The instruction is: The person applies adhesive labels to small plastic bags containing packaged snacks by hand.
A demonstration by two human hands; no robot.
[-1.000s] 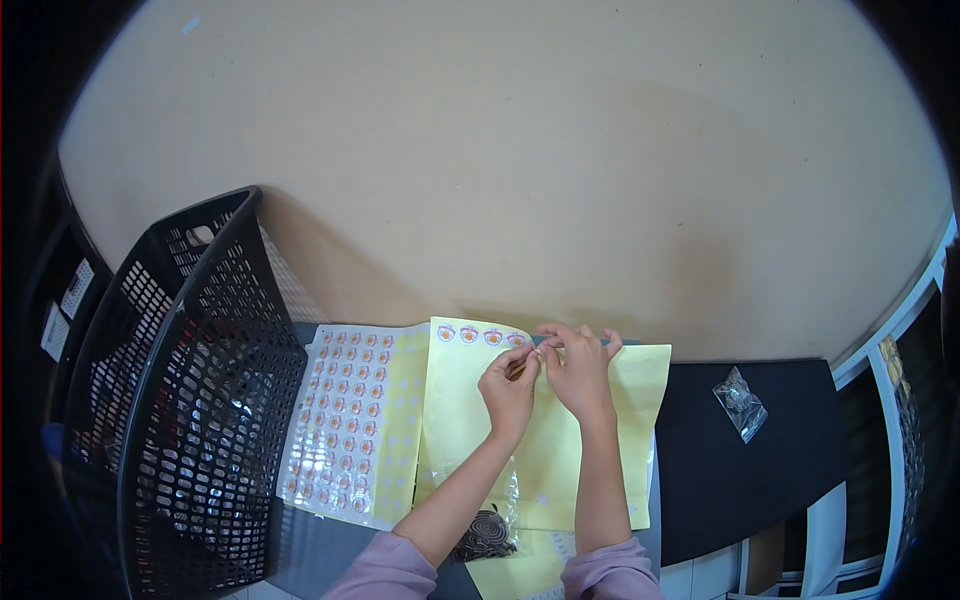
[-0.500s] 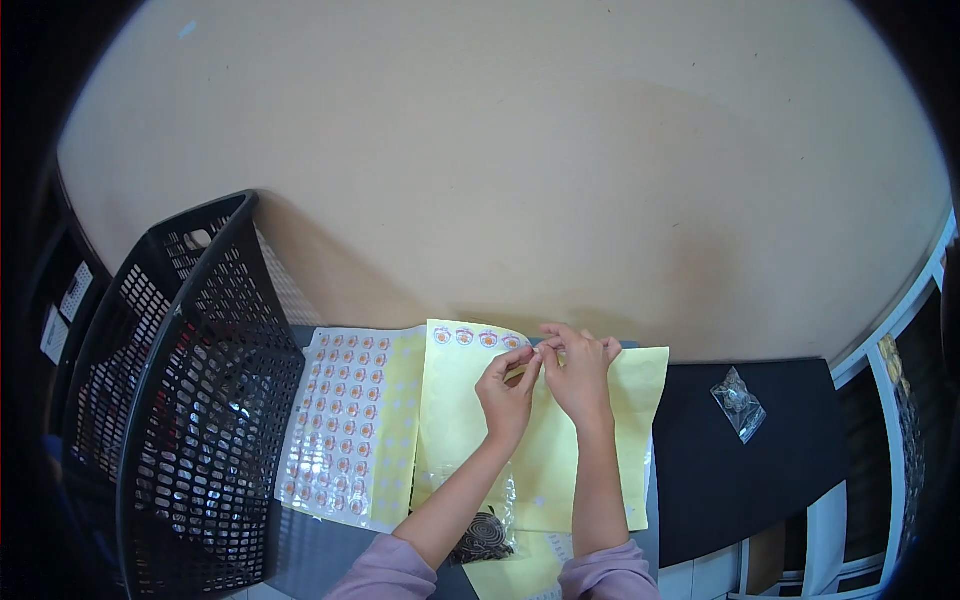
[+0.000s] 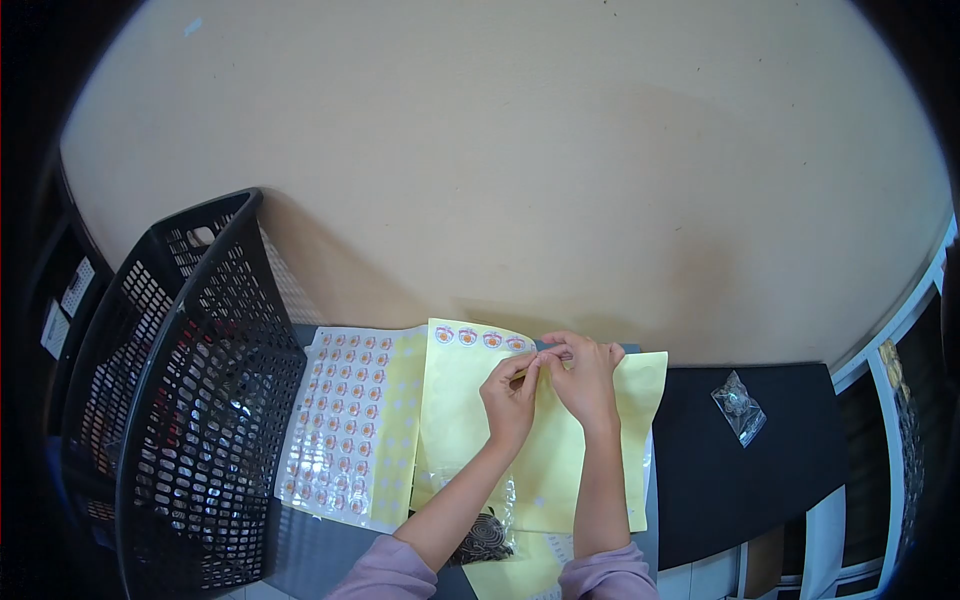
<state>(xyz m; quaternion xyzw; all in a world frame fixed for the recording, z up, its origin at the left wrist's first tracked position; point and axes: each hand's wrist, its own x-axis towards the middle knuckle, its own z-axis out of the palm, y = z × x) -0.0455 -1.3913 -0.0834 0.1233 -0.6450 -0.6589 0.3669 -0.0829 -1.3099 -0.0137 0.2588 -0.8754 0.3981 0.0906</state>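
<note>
A yellow-backed sticker sheet (image 3: 455, 400) lies in front of me, with a row of round orange-and-white stickers (image 3: 468, 338) along its top edge. My left hand (image 3: 512, 390) is closed in a pinch at the sheet's curled top edge. Beside it, my right hand (image 3: 583, 378) also pinches, its fingertips meeting those of the left. Whatever sits between the right fingertips is too small to make out. Under my left forearm is a clear plastic bag with a dark coiled item (image 3: 485, 535), partly covered.
To the left stands a tall black plastic basket (image 3: 190, 330) with packets inside. Next to it lies another sheet full of round stickers (image 3: 335, 420). A small clear packet (image 3: 739, 408) rests on the black surface (image 3: 740, 490) at right. A beige wall (image 3: 480, 180) rises behind.
Both hands have shifted very slightly, staying together at the sheet's top edge. The sheet, basket and packets keep their places.
</note>
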